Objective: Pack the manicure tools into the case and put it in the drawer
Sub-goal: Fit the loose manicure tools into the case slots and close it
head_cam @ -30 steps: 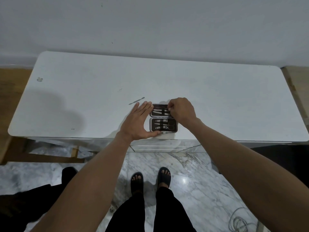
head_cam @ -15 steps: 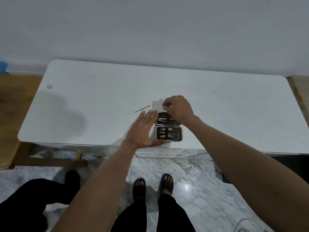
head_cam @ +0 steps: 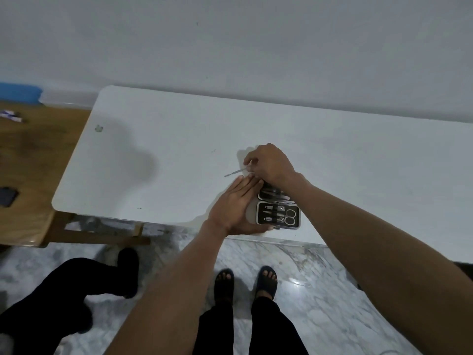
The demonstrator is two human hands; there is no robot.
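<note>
An open black manicure case with a silver rim lies near the front edge of the white table. Its near half holds scissors, clippers and other small tools; the far half is partly hidden under my right wrist. My left hand lies flat with fingers together against the case's left side, thumb along its front edge. My right hand is just beyond the case, its fingertips pinched on one end of a thin metal cuticle tool that points left, low over the table.
A wooden table stands to the left with a dark phone-like object and a small tube. A blue item sits at the wall. Another person's dark-clothed legs stand at lower left on the marble floor.
My right hand left the far half of the case, reached beyond it and took hold of the thin metal tool that lay loose on the table. My left hand stayed against the case.
</note>
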